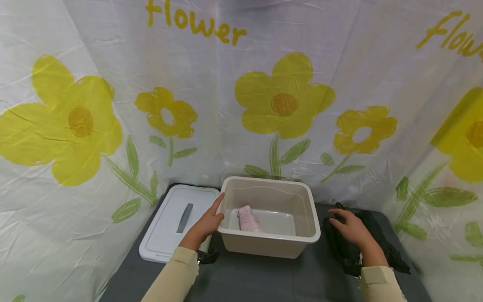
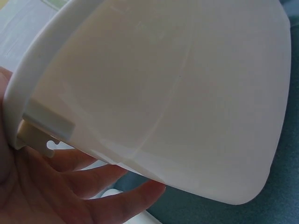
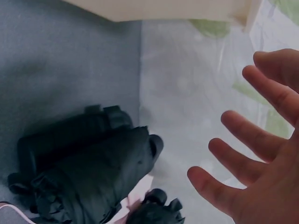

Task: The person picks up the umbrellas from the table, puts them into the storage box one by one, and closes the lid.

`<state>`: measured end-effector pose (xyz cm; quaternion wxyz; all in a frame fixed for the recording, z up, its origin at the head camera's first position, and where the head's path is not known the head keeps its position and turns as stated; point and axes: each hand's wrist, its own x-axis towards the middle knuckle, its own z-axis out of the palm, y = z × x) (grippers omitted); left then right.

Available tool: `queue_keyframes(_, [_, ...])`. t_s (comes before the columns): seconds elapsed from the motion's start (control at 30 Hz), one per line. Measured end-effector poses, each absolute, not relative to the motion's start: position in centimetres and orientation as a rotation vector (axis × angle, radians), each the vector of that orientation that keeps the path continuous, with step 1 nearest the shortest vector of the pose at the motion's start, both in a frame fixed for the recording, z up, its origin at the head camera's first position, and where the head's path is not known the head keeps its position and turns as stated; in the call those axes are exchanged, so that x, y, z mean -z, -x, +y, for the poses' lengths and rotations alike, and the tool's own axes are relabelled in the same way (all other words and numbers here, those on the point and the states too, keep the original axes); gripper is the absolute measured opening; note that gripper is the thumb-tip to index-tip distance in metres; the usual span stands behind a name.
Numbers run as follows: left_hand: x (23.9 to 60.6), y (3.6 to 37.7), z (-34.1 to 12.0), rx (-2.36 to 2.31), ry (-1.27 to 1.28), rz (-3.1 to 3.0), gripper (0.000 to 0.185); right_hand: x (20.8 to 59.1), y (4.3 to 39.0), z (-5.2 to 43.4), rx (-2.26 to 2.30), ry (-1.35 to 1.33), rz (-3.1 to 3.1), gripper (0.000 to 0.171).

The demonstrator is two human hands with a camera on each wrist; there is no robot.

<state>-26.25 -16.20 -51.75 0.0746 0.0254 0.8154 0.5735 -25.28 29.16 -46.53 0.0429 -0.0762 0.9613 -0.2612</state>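
A beige plastic bin (image 1: pixel 270 239) stands on the grey table (image 1: pixel 264 277); a rolled pink cloth (image 1: pixel 249 220) lies inside it. My left hand (image 1: pixel 206 224) rests against the bin's left wall, fingers straight under the rim; the left wrist view shows the bin wall (image 2: pixel 177 93) close up with the fingers (image 2: pixel 117 196) beneath it. My right hand (image 1: pixel 349 228) hovers open, fingers spread, over a heap of black rolled cloths (image 1: pixel 371 247). In the right wrist view the black cloths (image 3: pixel 88 163) lie below the spread fingers (image 3: pixel 243 144), apart from them.
A white lid (image 1: pixel 175 222) with a grey handle lies flat left of the bin. A flower-printed sheet (image 1: pixel 241 105) walls in the table at the back and both sides. A bit of pink cloth (image 3: pixel 135 205) peeks from under the black heap.
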Motion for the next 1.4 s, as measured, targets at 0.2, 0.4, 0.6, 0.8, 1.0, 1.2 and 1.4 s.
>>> queue_keyframes(0.2, [51.7,26.4,-16.3,-1.738,-0.086,2.422,0.074,47.3,25.6,29.7,0.748,0.235,2.973,0.047])
queue_keyframes(0.4, [51.6,26.4,-16.5,-1.746,-0.077,2.427,0.074,48.5,26.1,30.2,0.705,0.200,3.000,0.043])
queue_keyframes(0.6, [51.5,26.4,-16.6,-1.754,-0.067,2.424,0.074,49.6,26.4,30.6,0.646,0.203,3.048,0.039])
queue_keyframes(0.8, [50.0,26.0,-16.4,-1.766,-0.082,2.412,0.073,50.3,26.7,31.1,0.617,0.205,3.068,0.038])
queue_keyframes(1.0, [50.7,26.3,-16.5,-1.759,-0.080,2.428,0.073,51.4,26.5,31.7,0.574,0.167,3.036,0.040])
queue_keyframes(1.2, [51.8,26.3,-16.5,-1.774,-0.069,2.411,0.074,52.5,26.1,31.7,0.534,0.107,3.011,0.043])
queue_keyframes(1.4, [52.1,26.2,-16.3,-1.779,-0.090,2.403,0.075,53.4,25.9,31.8,0.480,0.022,2.975,0.047])
